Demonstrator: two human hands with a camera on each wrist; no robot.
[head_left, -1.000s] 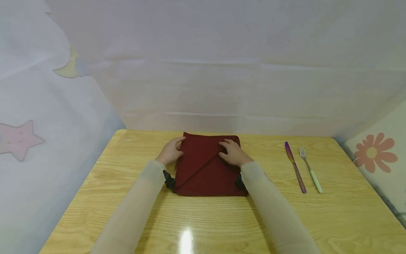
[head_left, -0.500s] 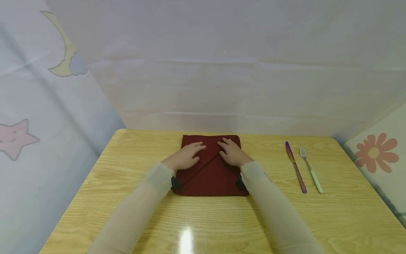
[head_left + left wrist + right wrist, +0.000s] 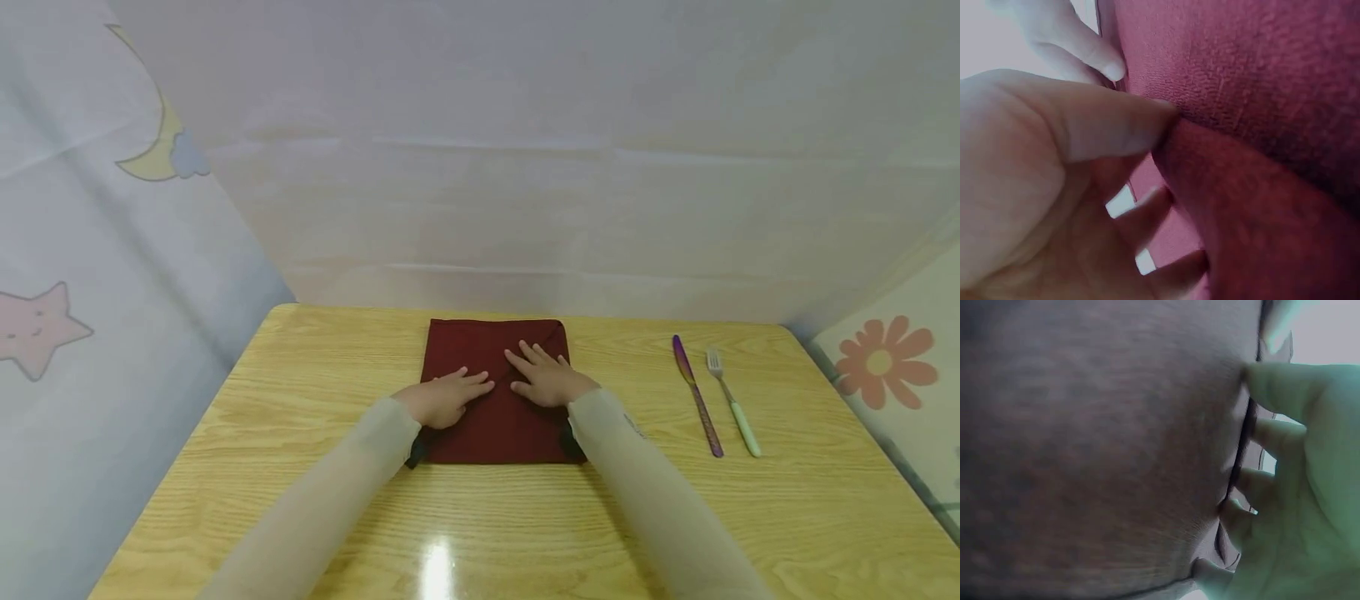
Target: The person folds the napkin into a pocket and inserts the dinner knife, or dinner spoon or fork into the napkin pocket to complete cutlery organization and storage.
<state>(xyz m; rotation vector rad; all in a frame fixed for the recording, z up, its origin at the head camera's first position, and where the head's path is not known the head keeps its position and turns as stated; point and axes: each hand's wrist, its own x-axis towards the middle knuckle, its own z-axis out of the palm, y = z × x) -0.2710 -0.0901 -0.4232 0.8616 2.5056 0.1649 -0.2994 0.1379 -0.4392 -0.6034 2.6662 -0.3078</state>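
A dark red folded cloth (image 3: 487, 437) lies flat on the wooden table, with a diagonal fold line across its top. On its left part rests my left hand (image 3: 444, 402), fingers extended towards the middle. My right hand (image 3: 551, 382) presses the right part with fingers spread. In the left wrist view, the thumb and fingertips of the left hand (image 3: 1085, 144) touch the red cloth (image 3: 1247, 94) along a fold. The right wrist view has the fingertips of the right hand (image 3: 1285, 469) against the cloth (image 3: 1097, 450).
A purple table knife (image 3: 699, 400) and a fork (image 3: 735, 408) with a pale green handle lie to the right of the cloth. The wooden table (image 3: 300, 350) ends at a pale hanging sheet (image 3: 480, 208) behind it.
My left hand has moved from the cloth's left edge onto its surface, then nearer to me. My right hand has stayed on the cloth, its fingers now more spread. The cloth's upper left corner lies flatter.
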